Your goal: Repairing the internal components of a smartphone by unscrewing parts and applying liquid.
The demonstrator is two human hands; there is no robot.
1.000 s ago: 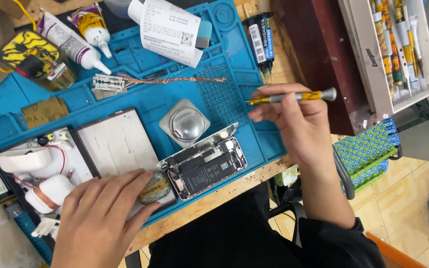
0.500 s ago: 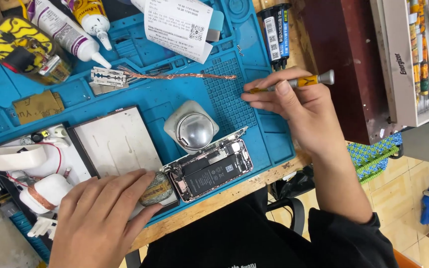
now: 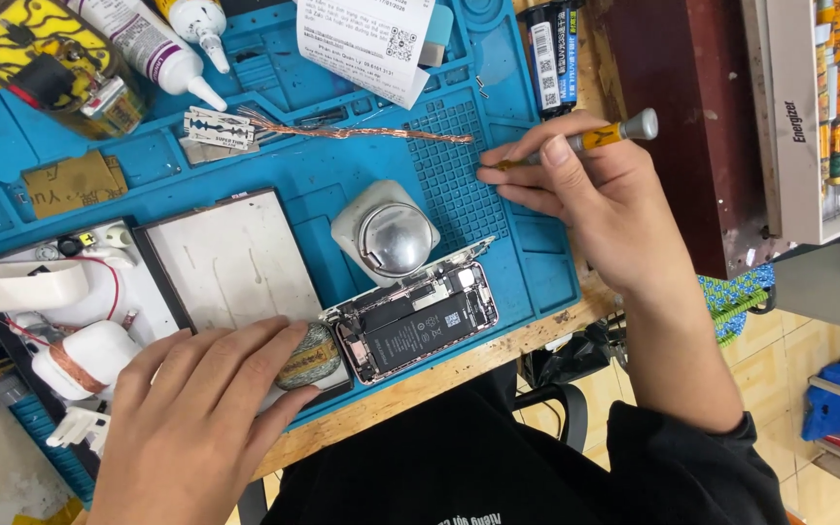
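An opened phone (image 3: 417,324) with its battery and insides showing lies near the front edge of a blue work mat (image 3: 323,185). My left hand (image 3: 192,428) rests flat on the mat, its fingertips touching a small roll of wire (image 3: 308,357) beside the phone's left end. My right hand (image 3: 595,199) hovers over the mat's right side and holds a yellow-handled screwdriver (image 3: 590,141), its tip pointing left near the gridded parts section. A detached screen panel (image 3: 235,258) lies face down left of the phone.
A round metal-topped white pot (image 3: 388,233) stands behind the phone. A copper braid (image 3: 371,132), a razor blade (image 3: 218,127), glue bottles (image 3: 153,47), a paper slip (image 3: 367,39) and batteries (image 3: 554,58) lie at the back. A white device (image 3: 51,292) sits left; a parts tray (image 3: 828,107) sits right.
My right hand with the screwdriver has shifted slightly over the mat's right side. My left hand has stayed on the wire roll. The camera view has drifted a little.
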